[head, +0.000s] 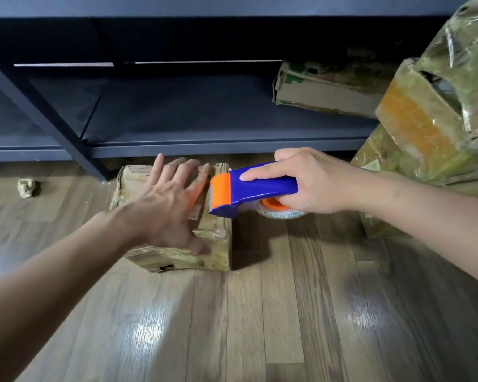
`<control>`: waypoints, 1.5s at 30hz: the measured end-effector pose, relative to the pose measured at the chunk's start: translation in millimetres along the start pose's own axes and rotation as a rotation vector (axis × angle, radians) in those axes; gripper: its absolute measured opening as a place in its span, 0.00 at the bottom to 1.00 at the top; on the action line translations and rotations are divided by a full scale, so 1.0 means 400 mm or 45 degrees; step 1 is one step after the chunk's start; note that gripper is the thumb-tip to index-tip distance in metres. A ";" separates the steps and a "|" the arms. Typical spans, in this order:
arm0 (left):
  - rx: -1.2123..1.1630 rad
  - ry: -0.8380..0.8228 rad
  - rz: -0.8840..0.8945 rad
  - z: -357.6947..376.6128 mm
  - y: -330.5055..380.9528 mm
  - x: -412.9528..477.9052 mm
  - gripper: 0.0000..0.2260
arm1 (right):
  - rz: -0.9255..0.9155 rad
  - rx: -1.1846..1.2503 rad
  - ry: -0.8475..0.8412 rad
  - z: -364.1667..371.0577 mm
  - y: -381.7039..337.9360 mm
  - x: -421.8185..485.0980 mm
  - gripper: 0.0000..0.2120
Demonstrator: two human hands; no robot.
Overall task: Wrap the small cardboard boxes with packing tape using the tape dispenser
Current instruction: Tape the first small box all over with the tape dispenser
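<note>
A small cardboard box, worn and covered in shiny tape, sits on the wooden floor in front of a dark shelf. My left hand lies flat on its top with fingers spread, thumb down over the near edge. My right hand grips a blue and orange tape dispenser with its orange blade end at the box's upper right edge, next to my left fingertips. The tape roll shows under my right hand.
A dark blue shelf unit runs across the back, with a battered cardboard box on its low shelf. Several tape-wrapped boxes are stacked at the right. A crumpled paper scrap lies on the floor at the left.
</note>
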State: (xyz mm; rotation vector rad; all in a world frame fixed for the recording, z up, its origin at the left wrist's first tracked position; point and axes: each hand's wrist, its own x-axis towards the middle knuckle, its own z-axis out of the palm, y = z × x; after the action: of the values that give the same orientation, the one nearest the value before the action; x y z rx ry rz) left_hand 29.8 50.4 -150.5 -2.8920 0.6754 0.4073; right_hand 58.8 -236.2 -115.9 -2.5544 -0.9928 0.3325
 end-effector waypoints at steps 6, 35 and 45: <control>0.011 0.098 0.001 0.023 -0.004 -0.010 0.68 | -0.015 0.085 0.008 0.001 0.012 -0.028 0.28; 0.016 0.141 0.031 0.038 -0.001 -0.015 0.67 | 0.130 -0.290 -0.080 -0.056 -0.049 -0.013 0.31; 0.030 0.102 0.022 0.036 0.000 -0.009 0.67 | 0.028 -0.557 -0.122 -0.103 -0.146 0.037 0.21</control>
State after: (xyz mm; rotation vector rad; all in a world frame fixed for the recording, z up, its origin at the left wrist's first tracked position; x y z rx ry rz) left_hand 23.3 54.7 -163.1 -2.8951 0.7125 0.2847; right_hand 49.0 -197.3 -55.2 -2.9639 -1.1825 0.2692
